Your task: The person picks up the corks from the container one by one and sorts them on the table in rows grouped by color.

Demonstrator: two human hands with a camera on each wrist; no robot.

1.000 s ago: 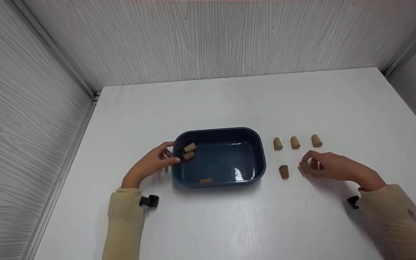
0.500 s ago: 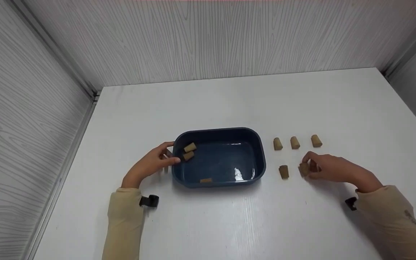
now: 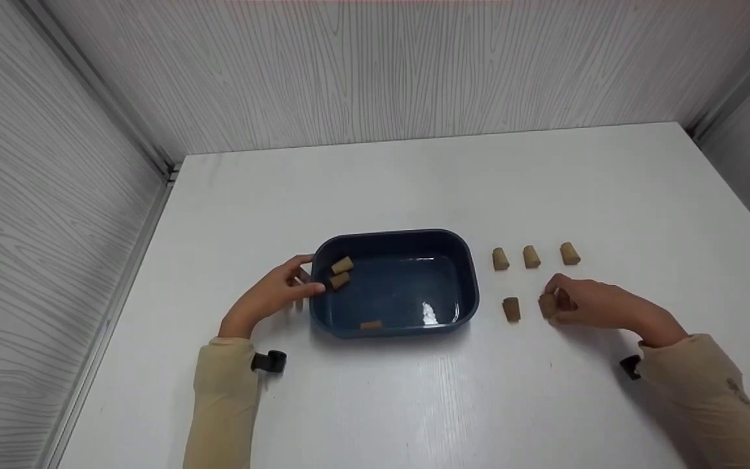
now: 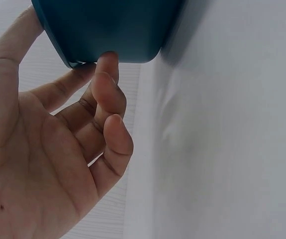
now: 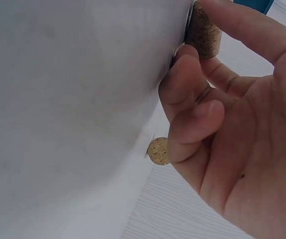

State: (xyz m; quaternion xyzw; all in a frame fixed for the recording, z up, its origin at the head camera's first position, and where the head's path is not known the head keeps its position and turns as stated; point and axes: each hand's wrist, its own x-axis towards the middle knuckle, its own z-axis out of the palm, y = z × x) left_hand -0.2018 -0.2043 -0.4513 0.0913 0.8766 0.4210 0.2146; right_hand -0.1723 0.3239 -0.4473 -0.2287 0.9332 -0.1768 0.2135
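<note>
Within the pinch of right hand (image 3: pixel 591 303), grainy tapered cork (image 3: pixel 547 306); of left hand (image 3: pixel 275 292), glossy tub (image 3: pixel 394 247).

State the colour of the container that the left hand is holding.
The container is dark blue; the head view shows it best.

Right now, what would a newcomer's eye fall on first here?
Probably the dark blue tub on the white table, its left end gripped by the left hand, with corks inside. Next, five more corks to its right, in two rows, where the right hand pinches one in the nearer row.
</note>
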